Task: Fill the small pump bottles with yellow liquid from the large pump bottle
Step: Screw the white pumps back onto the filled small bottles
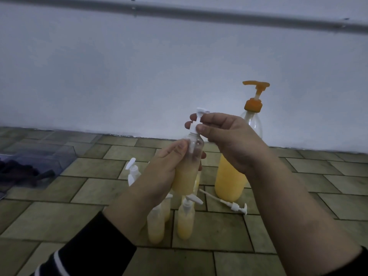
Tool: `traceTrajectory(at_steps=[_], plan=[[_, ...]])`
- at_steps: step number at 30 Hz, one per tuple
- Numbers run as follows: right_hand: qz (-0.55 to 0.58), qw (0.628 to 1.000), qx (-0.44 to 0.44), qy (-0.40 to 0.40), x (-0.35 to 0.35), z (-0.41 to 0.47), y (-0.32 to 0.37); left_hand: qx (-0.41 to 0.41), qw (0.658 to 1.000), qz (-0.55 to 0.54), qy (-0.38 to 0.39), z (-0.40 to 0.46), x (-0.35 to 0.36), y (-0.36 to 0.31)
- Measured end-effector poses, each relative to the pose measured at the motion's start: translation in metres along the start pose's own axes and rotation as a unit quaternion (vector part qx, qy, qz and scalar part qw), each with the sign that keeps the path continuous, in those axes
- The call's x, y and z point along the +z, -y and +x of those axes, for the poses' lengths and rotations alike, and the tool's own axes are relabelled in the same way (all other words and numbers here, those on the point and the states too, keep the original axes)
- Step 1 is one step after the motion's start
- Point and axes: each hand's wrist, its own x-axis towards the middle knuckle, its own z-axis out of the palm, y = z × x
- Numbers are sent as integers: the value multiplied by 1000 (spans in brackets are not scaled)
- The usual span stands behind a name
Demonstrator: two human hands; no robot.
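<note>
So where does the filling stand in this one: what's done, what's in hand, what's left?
Done: at least two small capped bottles on the tiled floor hold yellow liquid. In hand: the left hand holds a part-filled small bottle while the right hand pinches its white pump cap. Left: a loose pump lies by the large bottle, suggesting one more.

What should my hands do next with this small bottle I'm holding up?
Probably twist the white pump cap down tight. Your right hand pinches it at the neck of the small bottle, which your left hand grips and which already holds yellow liquid. Then stand it with the other filled bottles on the floor.
</note>
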Motion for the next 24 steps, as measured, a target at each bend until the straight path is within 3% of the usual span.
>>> traceTrajectory(at_steps=[6,12,21,24], plan=[[-91,993,2,-79,6,3,1,11,999,36,0,0,1,-1],[-78,997,-12,-22,5,0,10,3,1000,1,10,2,-2,-2],[-212,971,-30,-107,11,3,3,27,997,78,-8,4,3,-7],[-193,978,-40,-66,9,1,15,17,1000,23,14,7,-2,-11]])
